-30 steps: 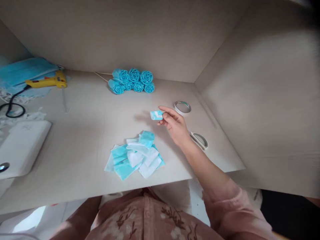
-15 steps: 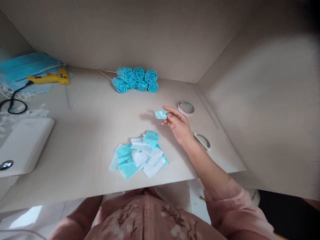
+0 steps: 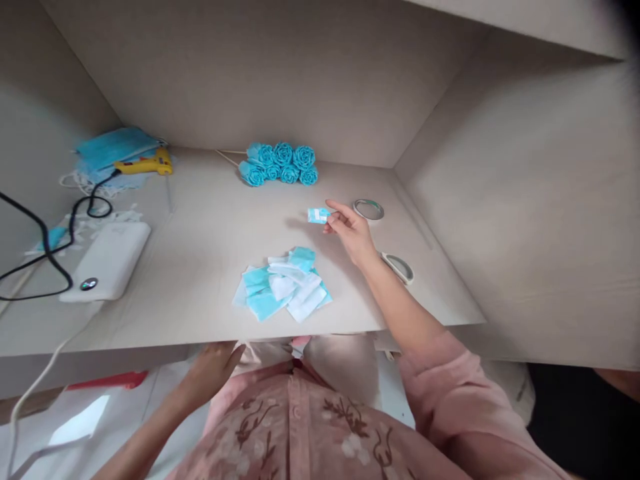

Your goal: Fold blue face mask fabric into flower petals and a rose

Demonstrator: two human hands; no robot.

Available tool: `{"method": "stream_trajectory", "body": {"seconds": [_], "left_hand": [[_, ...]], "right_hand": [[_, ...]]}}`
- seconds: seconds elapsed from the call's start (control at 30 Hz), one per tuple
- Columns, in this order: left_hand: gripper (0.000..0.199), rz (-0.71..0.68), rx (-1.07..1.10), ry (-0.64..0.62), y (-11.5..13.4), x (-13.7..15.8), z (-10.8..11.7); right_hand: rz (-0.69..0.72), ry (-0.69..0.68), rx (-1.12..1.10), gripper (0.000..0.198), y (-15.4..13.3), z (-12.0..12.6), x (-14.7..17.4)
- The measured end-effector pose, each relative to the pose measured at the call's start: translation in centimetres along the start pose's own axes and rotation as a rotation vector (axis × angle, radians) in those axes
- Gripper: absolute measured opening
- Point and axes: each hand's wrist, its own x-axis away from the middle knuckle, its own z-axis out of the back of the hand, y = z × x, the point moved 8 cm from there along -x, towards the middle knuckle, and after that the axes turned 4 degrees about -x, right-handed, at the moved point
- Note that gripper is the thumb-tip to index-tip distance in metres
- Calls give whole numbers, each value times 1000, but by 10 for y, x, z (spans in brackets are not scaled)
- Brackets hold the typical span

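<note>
So our right hand [image 3: 351,233] is out over the bench [image 3: 200,267] with a small rolled blue piece [image 3: 319,215] pinched between thumb and fingertips, the other fingers loosely curled. The piece sits just off the surface, between the pile of cut blue and white squares [image 3: 283,292] and the bunch of finished blue roses [image 3: 280,164]. Our left hand [image 3: 213,370] is down below the bench edge by our lap, fingers slack and half open, holding nothing we can see.

Tips for this bit, as we see it: keep the pinch right at the end of the roll so the layers don't spring loose, and don't squash it flat or the bud shape probably goes. Bringing the left hand up to steady it would likely help, since one-handed the roll can unwind.

The tape roll [image 3: 369,209] is just beside our fingertips and the scissors [image 3: 399,267] lie next to our wrist, so both are an easy reach. The yellow glue gun [image 3: 145,164] is well off at the far left on a stack of masks [image 3: 114,147], its cable running near the white power bank [image 3: 107,260], so mind that cord when reaching over.
</note>
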Motion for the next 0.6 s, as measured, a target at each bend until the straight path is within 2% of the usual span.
{"method": "stream_trajectory", "body": {"seconds": [0.07, 0.13, 0.17, 0.23, 0.33, 0.43, 0.5, 0.6], "left_hand": [[40, -93, 92, -138, 17, 23, 15], [41, -239, 286, -288, 50, 44, 42], [40, -308, 382, -291, 68, 49, 63], [33, -414, 464, -100, 102, 44, 115], [30, -430, 415, 232, 135, 4, 173], [44, -399, 409, 539, 141, -59, 204], [58, -394, 460, 569, 135, -106, 205], [68, -315, 579, 384, 122, -161, 190]], "right_hand": [[22, -6, 31, 51, -1, -1, -2], [29, -39, 47, 48, -3, -7, -3], [33, -69, 52, 47, -5, -11, -4], [43, -140, 74, 46, -11, -21, -5], [49, -225, 111, 47, -20, -34, -8], [51, -249, 134, 48, -25, -41, -12], [56, -242, 154, 48, -25, -44, -15], [69, -243, 184, 48, -21, -47, -19]]}}
